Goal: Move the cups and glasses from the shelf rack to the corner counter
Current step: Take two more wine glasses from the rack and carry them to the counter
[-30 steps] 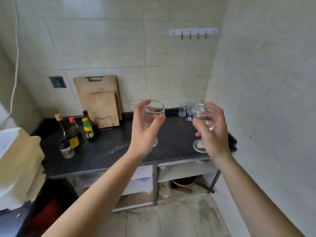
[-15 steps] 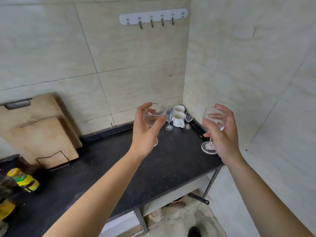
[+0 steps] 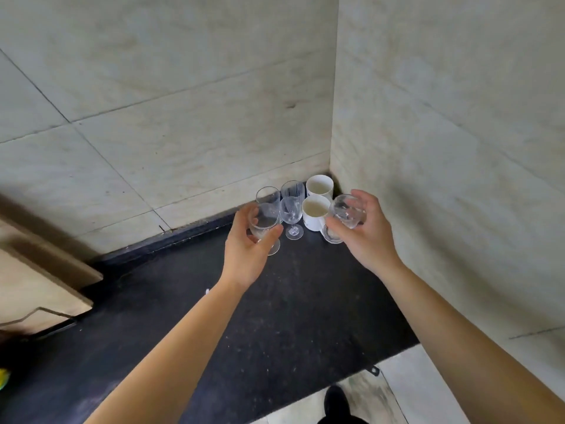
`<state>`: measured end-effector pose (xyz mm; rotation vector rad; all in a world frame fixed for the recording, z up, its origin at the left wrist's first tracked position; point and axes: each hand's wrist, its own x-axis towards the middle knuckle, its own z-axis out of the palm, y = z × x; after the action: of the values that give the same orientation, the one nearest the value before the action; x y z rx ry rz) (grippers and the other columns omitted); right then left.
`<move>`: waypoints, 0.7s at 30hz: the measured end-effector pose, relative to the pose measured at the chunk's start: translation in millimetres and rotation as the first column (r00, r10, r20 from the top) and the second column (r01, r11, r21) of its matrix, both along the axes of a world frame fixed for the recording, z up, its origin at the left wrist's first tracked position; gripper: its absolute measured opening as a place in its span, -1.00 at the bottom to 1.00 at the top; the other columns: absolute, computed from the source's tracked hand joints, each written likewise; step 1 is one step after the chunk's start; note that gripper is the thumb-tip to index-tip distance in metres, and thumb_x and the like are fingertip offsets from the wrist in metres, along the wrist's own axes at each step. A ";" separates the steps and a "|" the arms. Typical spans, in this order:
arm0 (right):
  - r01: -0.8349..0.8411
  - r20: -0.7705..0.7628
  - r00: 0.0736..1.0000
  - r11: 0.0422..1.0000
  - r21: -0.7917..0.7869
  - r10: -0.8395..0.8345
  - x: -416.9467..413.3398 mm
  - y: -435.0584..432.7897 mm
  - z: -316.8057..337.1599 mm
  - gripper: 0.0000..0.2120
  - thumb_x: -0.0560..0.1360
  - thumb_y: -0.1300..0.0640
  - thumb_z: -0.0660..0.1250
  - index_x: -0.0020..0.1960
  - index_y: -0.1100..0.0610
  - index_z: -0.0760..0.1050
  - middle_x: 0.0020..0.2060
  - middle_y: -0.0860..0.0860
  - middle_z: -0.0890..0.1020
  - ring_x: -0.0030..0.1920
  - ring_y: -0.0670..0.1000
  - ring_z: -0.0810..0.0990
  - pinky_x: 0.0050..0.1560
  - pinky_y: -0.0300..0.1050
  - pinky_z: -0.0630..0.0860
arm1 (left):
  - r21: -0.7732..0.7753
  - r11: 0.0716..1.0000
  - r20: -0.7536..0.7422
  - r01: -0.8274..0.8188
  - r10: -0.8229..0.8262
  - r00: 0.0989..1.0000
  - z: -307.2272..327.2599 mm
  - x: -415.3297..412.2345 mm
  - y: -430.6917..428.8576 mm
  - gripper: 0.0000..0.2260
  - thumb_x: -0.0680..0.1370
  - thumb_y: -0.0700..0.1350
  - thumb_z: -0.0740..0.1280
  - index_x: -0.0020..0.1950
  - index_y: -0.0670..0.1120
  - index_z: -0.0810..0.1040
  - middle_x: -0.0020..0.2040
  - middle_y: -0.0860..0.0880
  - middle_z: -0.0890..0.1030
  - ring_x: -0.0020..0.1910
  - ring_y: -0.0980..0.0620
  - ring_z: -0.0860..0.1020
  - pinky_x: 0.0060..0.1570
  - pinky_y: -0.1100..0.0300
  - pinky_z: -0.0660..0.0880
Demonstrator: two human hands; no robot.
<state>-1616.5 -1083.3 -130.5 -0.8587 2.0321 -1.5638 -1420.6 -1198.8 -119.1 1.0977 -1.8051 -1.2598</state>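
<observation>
My left hand [image 3: 249, 250] grips a clear stemmed glass [image 3: 263, 223] by its bowl, low over the black corner counter [image 3: 293, 307]. A second clear stemmed glass [image 3: 347, 213] is in my right hand [image 3: 365, 232], tilted, with its foot [image 3: 331, 237] down at the counter. Just behind them, in the corner, stand two white mugs [image 3: 315, 212] [image 3: 319, 186] and two smaller stemmed glasses [image 3: 292, 209] [image 3: 268, 195]. The shelf rack is out of view.
Tiled walls meet right behind the cups. Wooden cutting boards [image 3: 36, 289] lean on the back wall at the left. The counter's front edge [image 3: 351, 367] runs diagonally at lower right, with the floor and a dark shoe [image 3: 336, 399] below.
I have stepped closer to the corner. Both hands have carried their glasses forward and down, from mid-air to just in front of the mugs and small glasses.
</observation>
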 end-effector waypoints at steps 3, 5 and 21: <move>0.021 0.040 0.999 0.992 0.128 -0.026 -24.4 -6.8 -41.6 -0.35 0.31 -0.16 0.56 0.33 -0.18 0.39 0.12 -0.33 0.60 0.13 -0.24 0.60 0.00 -0.33 0.45 | 0.082 0.996 0.070 0.030 -0.036 0.997 -40.5 -26.2 -6.7 -0.54 0.43 0.09 0.51 0.28 0.22 0.46 0.12 0.31 0.59 -0.01 0.24 0.63 -0.12 0.37 0.55; 0.030 0.070 0.997 0.981 0.189 -0.044 -37.8 -7.9 -68.2 -0.37 0.30 -0.17 0.53 0.32 -0.17 0.42 0.08 -0.34 0.60 0.12 -0.23 0.60 -0.04 -0.32 0.46 | 0.126 0.991 0.118 0.049 -0.064 0.991 -71.2 -44.5 -11.6 -0.48 0.44 0.07 0.51 0.36 0.18 0.44 0.25 0.15 0.56 0.11 0.16 0.60 0.09 0.20 0.57; -0.002 -0.036 0.999 0.887 0.462 0.021 -98.3 -44.6 -145.8 -0.44 0.38 0.13 0.59 0.32 0.16 0.50 0.21 0.14 0.60 0.16 0.11 0.61 0.17 0.04 0.60 | 0.334 0.920 0.214 0.206 -0.287 0.934 -166.0 -137.4 -41.2 -0.40 0.44 -0.07 0.54 0.45 0.05 0.43 0.19 0.13 0.61 0.11 0.20 0.58 0.05 0.33 0.53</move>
<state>-1714.8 -1128.0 -276.3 -0.7138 2.2849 -0.9862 -1558.0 -1240.0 -285.1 1.2812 -2.0412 -1.6575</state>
